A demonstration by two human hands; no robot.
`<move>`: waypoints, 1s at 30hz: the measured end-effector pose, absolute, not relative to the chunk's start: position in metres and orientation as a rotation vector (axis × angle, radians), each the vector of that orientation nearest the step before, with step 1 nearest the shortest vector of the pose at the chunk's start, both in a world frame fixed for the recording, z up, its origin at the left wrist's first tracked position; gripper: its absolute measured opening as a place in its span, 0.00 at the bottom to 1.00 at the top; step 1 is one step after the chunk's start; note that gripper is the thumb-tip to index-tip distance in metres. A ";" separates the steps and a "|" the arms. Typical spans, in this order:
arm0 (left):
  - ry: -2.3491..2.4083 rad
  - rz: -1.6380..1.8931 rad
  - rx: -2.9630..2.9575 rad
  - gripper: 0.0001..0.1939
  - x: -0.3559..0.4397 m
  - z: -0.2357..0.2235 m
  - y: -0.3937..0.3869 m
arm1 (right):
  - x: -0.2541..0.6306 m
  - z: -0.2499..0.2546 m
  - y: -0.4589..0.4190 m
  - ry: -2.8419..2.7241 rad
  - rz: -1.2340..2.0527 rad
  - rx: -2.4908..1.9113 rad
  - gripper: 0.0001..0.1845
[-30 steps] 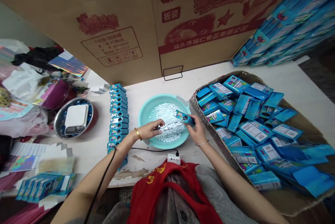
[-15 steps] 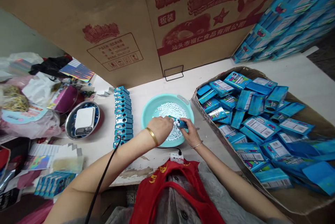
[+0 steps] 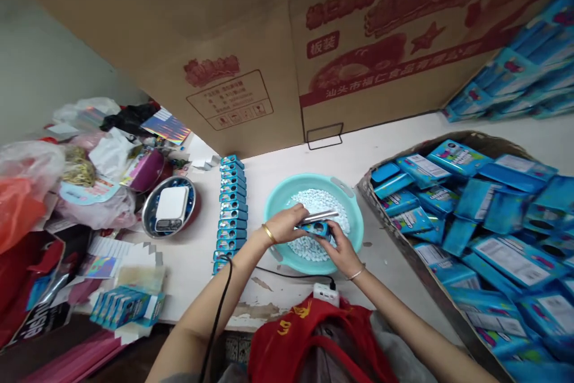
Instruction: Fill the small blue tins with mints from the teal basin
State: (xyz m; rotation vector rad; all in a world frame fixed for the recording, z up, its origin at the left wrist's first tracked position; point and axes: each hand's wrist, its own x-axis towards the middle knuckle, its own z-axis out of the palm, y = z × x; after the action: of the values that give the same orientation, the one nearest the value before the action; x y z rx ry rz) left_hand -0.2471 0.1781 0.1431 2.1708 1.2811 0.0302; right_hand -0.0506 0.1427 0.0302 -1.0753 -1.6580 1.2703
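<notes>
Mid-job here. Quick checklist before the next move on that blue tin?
1. Grip on tin: ok. The small blue tin sits between the left hand and right hand.
2. Silver tube: ok. It is held at the left hand, above the tin.
3. Tin's opening: cannot tell. Fingers hide it.
4. White candies: ok. They lie heaped inside the teal basin.
5. Row of blue tins: ok. It stands lined up beside the basin.
</notes>
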 end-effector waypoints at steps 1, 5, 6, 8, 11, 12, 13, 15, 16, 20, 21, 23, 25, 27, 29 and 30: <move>1.292 0.038 2.178 0.11 -0.253 0.138 0.184 | -0.054 0.029 0.144 -1.658 1.260 -1.093 0.26; 1.487 0.223 2.200 0.11 -0.300 0.137 0.227 | -0.060 0.029 0.151 -1.692 1.225 -1.149 0.34; 1.581 0.255 2.202 0.11 -0.317 0.139 0.242 | -0.060 0.032 0.153 -1.722 1.215 -1.144 0.30; 1.805 0.262 2.197 0.12 -0.354 0.141 0.274 | -0.057 0.041 0.156 -1.791 1.179 -1.117 0.20; 2.121 0.119 2.141 0.13 -0.405 0.136 0.320 | -0.051 0.061 0.164 -1.855 1.106 -1.079 0.12; 2.150 0.133 2.121 0.14 -0.420 0.132 0.332 | -0.048 0.068 0.170 -1.867 1.073 -1.079 0.11; 2.157 0.152 2.112 0.15 -0.433 0.126 0.343 | -0.043 0.074 0.177 -1.879 1.029 -1.091 0.11; 2.140 0.179 2.103 0.17 -0.455 0.114 0.359 | -0.027 0.083 0.197 -1.884 0.895 -1.175 0.12; 2.139 0.193 2.093 0.18 -0.464 0.107 0.365 | -0.015 0.085 0.210 -1.871 0.808 -1.241 0.12; 2.186 0.078 2.025 0.19 -0.487 0.082 0.372 | 0.051 0.083 0.273 -1.723 0.381 -1.593 0.18; 2.221 0.048 2.018 0.20 -0.489 0.077 0.372 | 0.068 0.081 0.288 -1.690 0.279 -1.701 0.21; 2.328 0.068 2.020 0.25 -0.486 0.074 0.370 | 0.097 0.075 0.317 -1.670 0.148 -1.927 0.28; 2.413 0.181 2.035 0.31 -0.474 0.078 0.364 | 0.114 0.070 0.340 -1.745 0.149 -2.113 0.35; 2.382 0.345 2.082 0.32 -0.452 0.087 0.352 | 0.119 0.067 0.357 -1.852 0.212 -2.253 0.41; 2.236 0.492 2.128 0.27 -0.421 0.097 0.334 | 0.118 0.067 0.368 -1.923 0.273 -2.351 0.45; 2.141 0.539 2.129 0.25 -0.404 0.100 0.323 | 0.117 0.069 0.371 -1.945 0.311 -2.375 0.45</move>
State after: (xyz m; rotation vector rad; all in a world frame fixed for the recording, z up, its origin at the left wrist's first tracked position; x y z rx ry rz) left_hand -0.4035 0.3231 0.1004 2.1289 2.1410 0.5395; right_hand 0.1167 0.3706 0.0688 -2.3752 -1.9449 0.3106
